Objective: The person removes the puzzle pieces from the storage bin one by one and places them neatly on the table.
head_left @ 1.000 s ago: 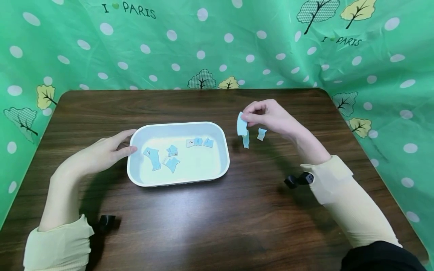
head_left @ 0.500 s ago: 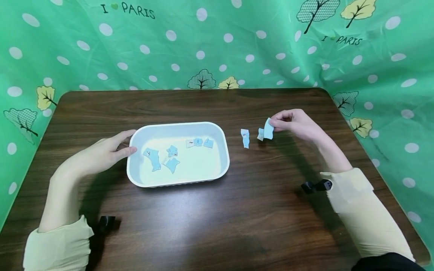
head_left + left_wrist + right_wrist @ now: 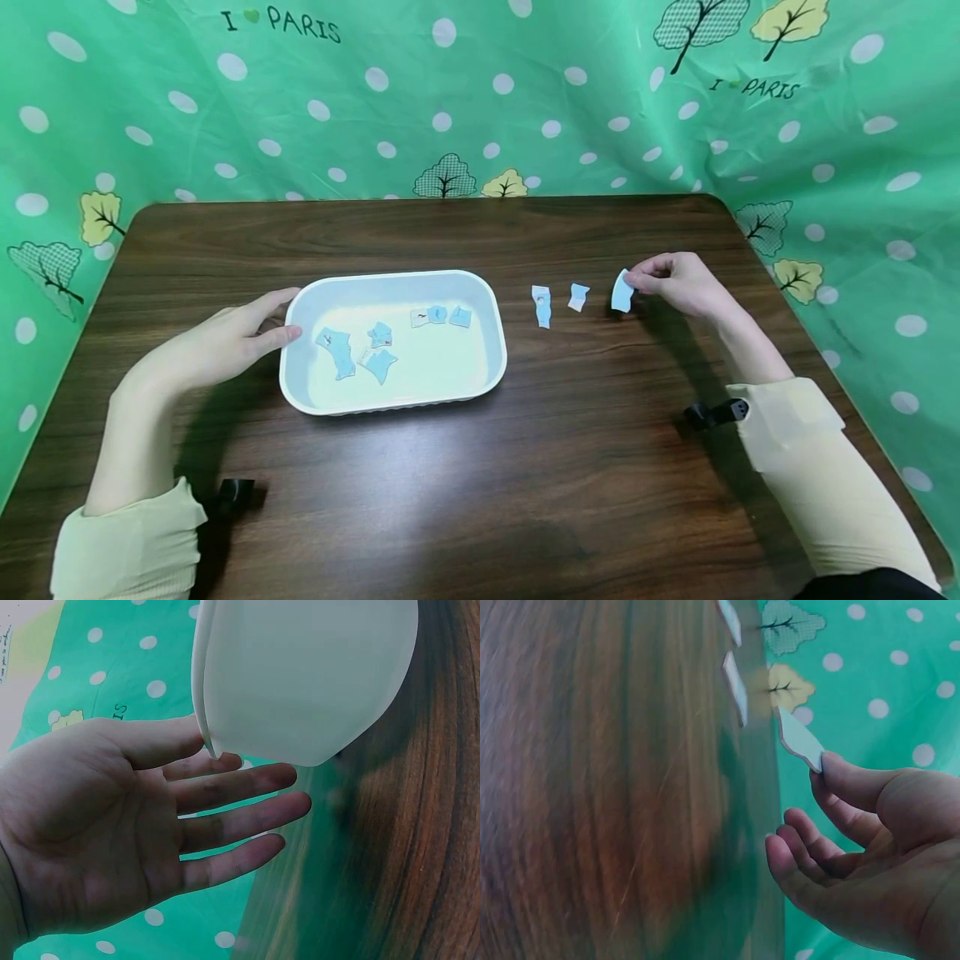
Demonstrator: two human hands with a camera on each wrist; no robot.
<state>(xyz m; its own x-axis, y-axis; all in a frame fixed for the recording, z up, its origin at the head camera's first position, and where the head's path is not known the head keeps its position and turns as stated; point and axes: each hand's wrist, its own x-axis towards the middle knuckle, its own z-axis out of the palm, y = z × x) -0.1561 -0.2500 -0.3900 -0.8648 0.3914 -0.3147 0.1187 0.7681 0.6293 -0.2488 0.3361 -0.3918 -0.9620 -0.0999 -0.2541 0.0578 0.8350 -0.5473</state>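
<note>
In the head view, my right hand (image 3: 678, 285) pinches a light blue puzzle piece (image 3: 622, 292) between thumb and index finger, at the right part of the table. The right wrist view shows this thin piece (image 3: 798, 739) at the fingertips, with the other fingers curled loosely below. To its left lie a small puzzle piece (image 3: 578, 297) and a longer puzzle piece (image 3: 542, 307). My left hand (image 3: 232, 337) holds the left end of a white tray (image 3: 405, 402), thumb over the rim and fingers outside. Inside the tray are several light blue puzzle pieces (image 3: 380, 365).
The dark wooden table (image 3: 480, 500) carries everything. Behind and beside it hangs a green curtain (image 3: 360, 100) with white dots and trees. A black device (image 3: 716, 414) is at the right cuff, and another black device (image 3: 236, 492) is near the left cuff.
My right hand has moved right with the puzzle piece, past the two loose pieces, which are now uncovered. The left hand and tray stay in place.
</note>
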